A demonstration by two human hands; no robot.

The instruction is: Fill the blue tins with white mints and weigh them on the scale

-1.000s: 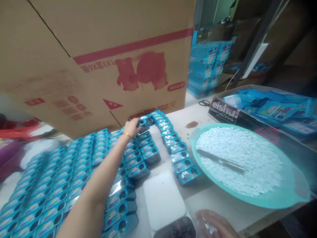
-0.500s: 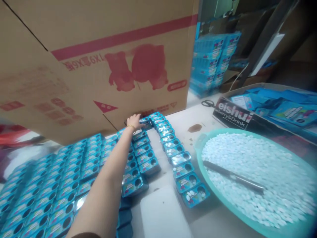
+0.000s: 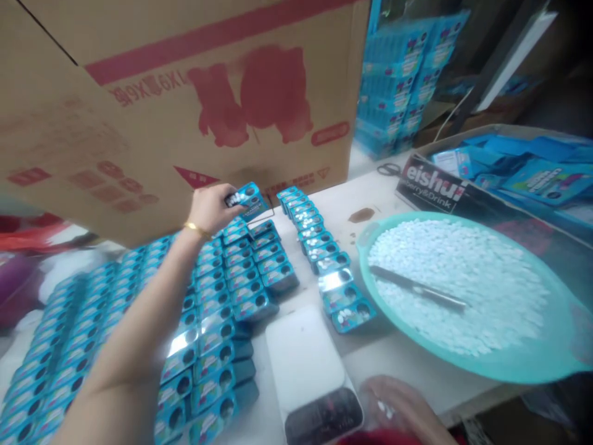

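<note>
My left hand (image 3: 213, 209) is closed on a small blue printed box (image 3: 252, 203) with a round opening. White pieces show at the box's near end. The hand holds it tilted above the far end of the blue box rows (image 3: 241, 272), in front of the carton. My right hand (image 3: 407, 411), blurred at the bottom edge, is curled around a few small white tablets (image 3: 385, 408), right of a white digital scale (image 3: 306, 352). A single row of blue boxes (image 3: 322, 250) with white tablets on their tops runs between the rows and the bowl.
A turquoise bowl (image 3: 364, 247) full of white tablets stands at the right, with a metal bar (image 3: 419, 287) lying in it. Behind are an open box of blue packs (image 3: 430, 188), scissors (image 3: 388, 169) and stacked blue packs (image 3: 393, 80). A large carton (image 3: 162, 136) blocks the back.
My left hand has lifted a blue box from the far end and drawn it left. My right hand has come into view at the bottom. The camera view has shifted slightly.
</note>
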